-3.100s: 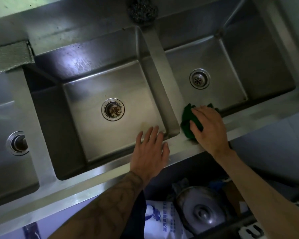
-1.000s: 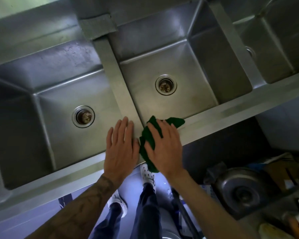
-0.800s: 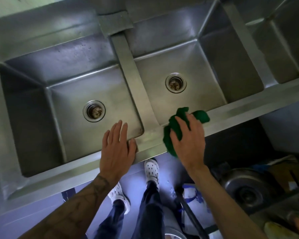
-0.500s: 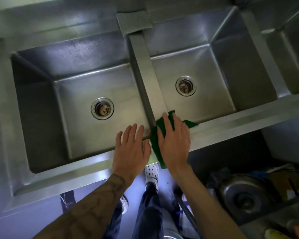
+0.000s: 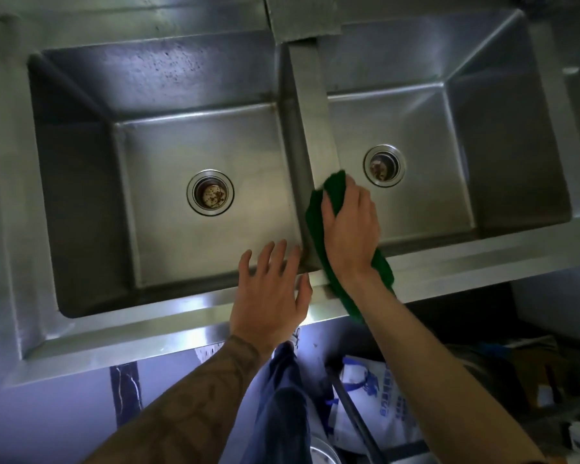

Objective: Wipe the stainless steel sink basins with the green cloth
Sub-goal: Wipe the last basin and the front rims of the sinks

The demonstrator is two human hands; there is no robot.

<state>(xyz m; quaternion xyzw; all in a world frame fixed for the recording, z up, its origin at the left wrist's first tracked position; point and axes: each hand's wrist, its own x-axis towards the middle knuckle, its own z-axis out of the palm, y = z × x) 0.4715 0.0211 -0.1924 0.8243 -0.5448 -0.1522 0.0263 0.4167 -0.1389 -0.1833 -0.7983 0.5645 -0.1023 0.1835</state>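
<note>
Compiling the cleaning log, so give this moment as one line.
phase: wiping | right hand: presses green cloth onto near end of divider between basins | left hand: fingers spread, at left basin's front rim

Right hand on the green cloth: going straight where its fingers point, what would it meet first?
Probably just more of the steel divider, which the right hand points along, pressing the green cloth on it. The first real obstacle seems the grey pad at the back.
</note>
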